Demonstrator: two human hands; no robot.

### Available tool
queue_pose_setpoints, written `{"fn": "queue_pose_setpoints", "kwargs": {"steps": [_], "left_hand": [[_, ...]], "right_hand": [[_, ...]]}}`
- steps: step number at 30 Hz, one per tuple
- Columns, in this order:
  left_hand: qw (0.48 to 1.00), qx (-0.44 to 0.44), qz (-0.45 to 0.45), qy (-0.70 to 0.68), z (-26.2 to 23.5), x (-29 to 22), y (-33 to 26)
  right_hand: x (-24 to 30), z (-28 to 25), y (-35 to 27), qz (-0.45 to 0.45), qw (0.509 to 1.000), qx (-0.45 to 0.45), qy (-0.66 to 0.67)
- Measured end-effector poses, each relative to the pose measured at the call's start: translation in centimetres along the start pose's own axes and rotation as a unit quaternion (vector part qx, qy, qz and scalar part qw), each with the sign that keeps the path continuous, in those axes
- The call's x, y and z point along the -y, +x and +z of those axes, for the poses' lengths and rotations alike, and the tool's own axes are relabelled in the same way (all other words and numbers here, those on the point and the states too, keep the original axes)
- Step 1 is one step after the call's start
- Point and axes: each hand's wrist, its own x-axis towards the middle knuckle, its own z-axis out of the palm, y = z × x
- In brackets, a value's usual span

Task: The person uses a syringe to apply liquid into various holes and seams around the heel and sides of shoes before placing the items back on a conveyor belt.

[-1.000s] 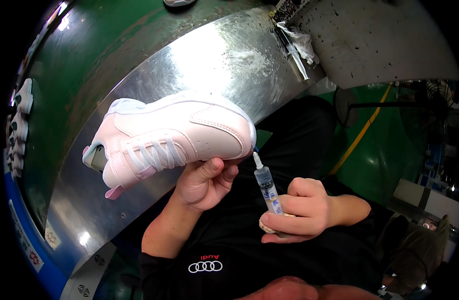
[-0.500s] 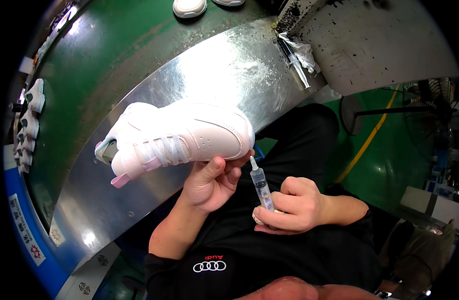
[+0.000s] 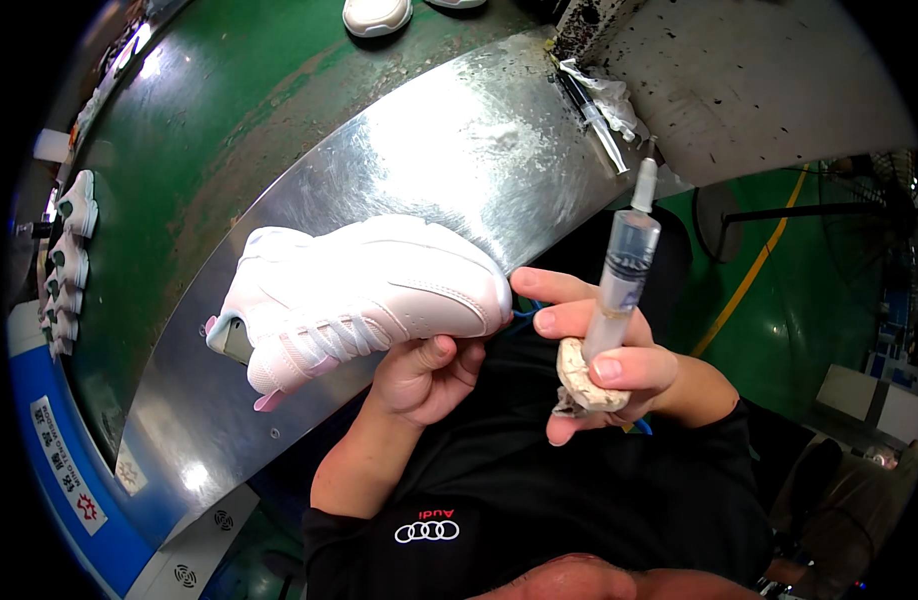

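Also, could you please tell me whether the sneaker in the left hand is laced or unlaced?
Laced: white laces cross the front of the pale pink sneaker several times; whether they are tied, I cannot tell.

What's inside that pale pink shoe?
At the opening of the shoe, part of a dull greenish piece shows. Everything farther in, toward the toe, is covered by the shoe itself.

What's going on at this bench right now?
A person has a pale pink shoe in the left hand, gripped by its toe end over the metal table. The right hand holds a syringe, its nozzle pointed away from the shoe, with a fingertip at the toe; whether it touches is unclear. A second syringe lies at the table's far end beside crumpled white tissue.
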Motion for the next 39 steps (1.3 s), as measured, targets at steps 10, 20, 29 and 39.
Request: {"fn": "queue_pose_setpoints", "kwargs": {"steps": [10, 20, 29, 39], "left_hand": [[0.999, -0.045, 0.007, -0.012, -0.9, 0.4, -0.4], [1.000, -0.025, 0.002, -0.014, -0.6, -0.5, -2.1], [0.934, -0.275, 0.169, 0.151, 2.0, -0.9, -14.0], [0.884, -0.268, 0.218, 0.314, 2.0, -3.1, -7.6]], "right_hand": [[1.6, -0.5, -0.8, -0.049, 0.994, 0.026, -0.099], [-3.6, -3.4, -2.8, 0.080, 0.959, 0.078, -0.260], [-8.1, -4.7, -2.7, 0.076, 0.941, 0.111, -0.311], [-10.5, -4.0, -2.1, 0.074, 0.910, 0.055, -0.404]]}}
